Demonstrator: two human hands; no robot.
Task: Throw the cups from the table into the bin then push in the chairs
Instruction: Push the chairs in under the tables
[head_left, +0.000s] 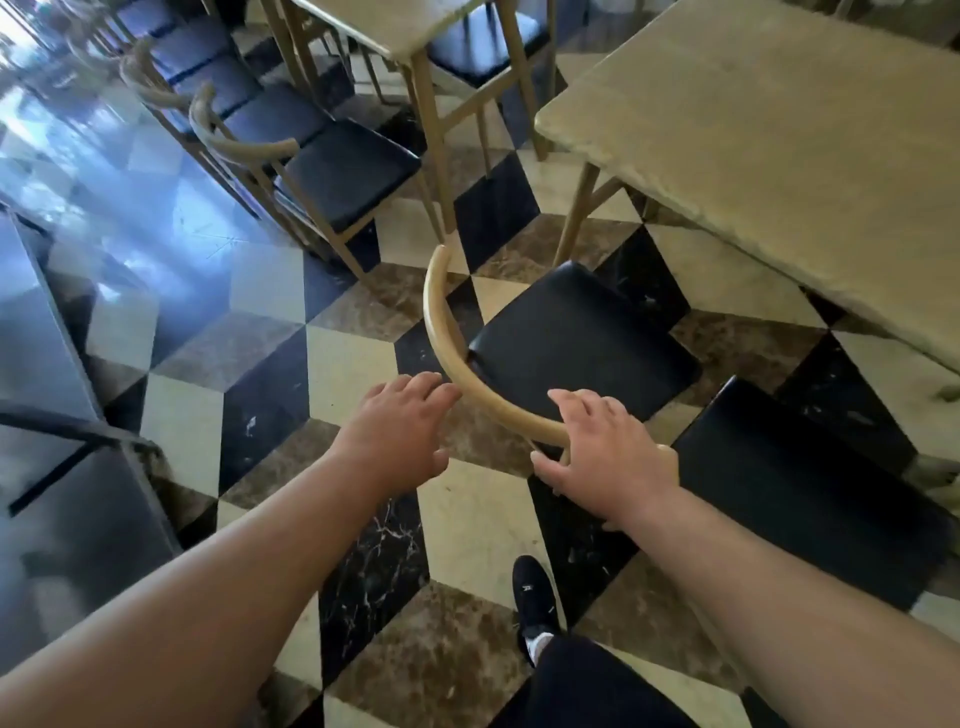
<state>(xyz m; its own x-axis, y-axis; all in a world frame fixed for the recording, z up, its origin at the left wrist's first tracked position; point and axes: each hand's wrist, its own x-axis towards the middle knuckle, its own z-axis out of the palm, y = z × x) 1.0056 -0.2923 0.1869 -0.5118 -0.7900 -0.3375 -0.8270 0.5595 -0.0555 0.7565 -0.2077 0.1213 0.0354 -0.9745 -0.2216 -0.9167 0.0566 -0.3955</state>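
I see the chair (566, 343) with the black seat pad at the centre of the frame, pulled out from the stone-topped table (769, 135) at the upper right, so its seat sits clear of the tabletop edge. Its curved wooden backrest rail (441, 332) sweeps from mid-frame down toward my hands. My right hand (602, 447) lies over the lower end of that rail, fingers spread and loosely draped on it, not clenched. My left hand (405, 426) is open, fingers extended, its fingertips just touching or just beside the rail; I cannot tell which. A second black seat (800, 493) sits at the lower right, near the first chair. No cups show on the part of the tabletop I can see. My black shoe (535, 597) stands on the checkered floor (467, 519) at bottom centre.
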